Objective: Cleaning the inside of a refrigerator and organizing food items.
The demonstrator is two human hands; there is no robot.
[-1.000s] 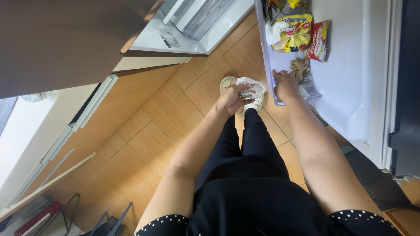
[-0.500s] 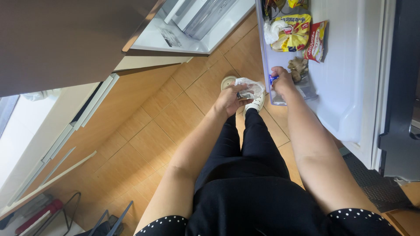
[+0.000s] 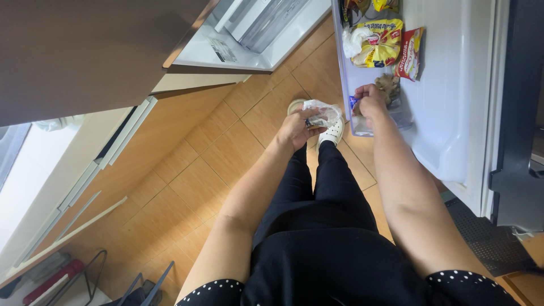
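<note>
My left hand (image 3: 296,128) is closed around a crumpled clear plastic bag (image 3: 324,113) and holds it above my white shoes (image 3: 331,134). Over the near end of the fridge door shelf (image 3: 347,85) my right hand (image 3: 369,101) grips a small packet with a blue edge (image 3: 353,103). Just beyond that hand lies a brownish bundle (image 3: 390,85). Farther along the shelf sit a yellow packet (image 3: 382,42), a white bag (image 3: 356,39) and a red snack packet (image 3: 410,54).
The open white fridge door (image 3: 453,102) is at the right with a dark edge (image 3: 518,113). A brown cabinet (image 3: 85,51) and an open drawer (image 3: 249,34) are at the upper left. Wooden floor (image 3: 187,170) lies below. A wire rack (image 3: 107,277) stands at the bottom left.
My right hand has lifted slightly from the brownish bundle and now holds a small blue-edged packet at the shelf's near end. My left hand keeps the plastic bag in place.
</note>
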